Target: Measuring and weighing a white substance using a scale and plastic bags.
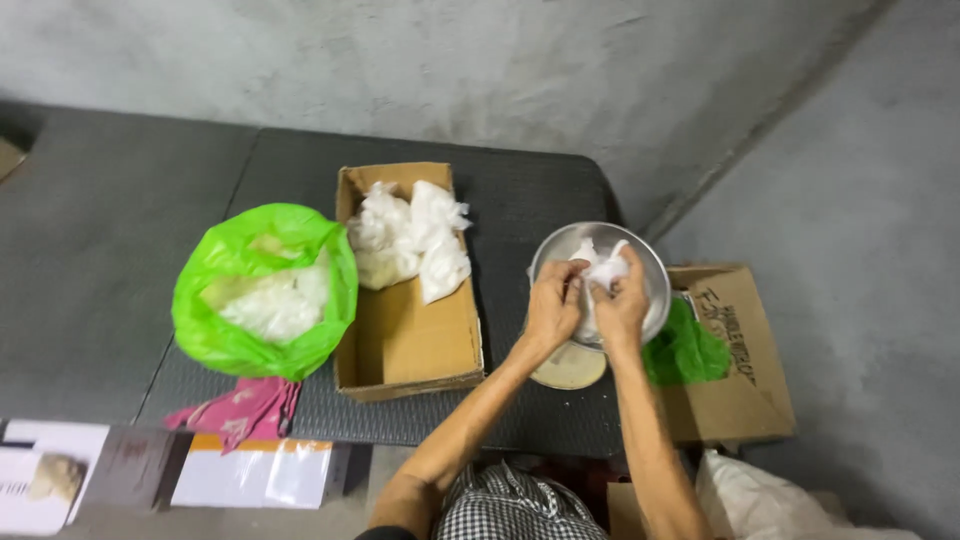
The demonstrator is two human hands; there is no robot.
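While we look down: both hands meet over the steel bowl (652, 262), right of centre.
Left hand (552, 308): we pinch the small white plastic bag (603, 270).
Right hand (622, 303): grasping that bag too.

Dim, even light; soft shadows, slight blur.

Open table between cardboard box (408, 330) and bowl (650, 262) — passable.
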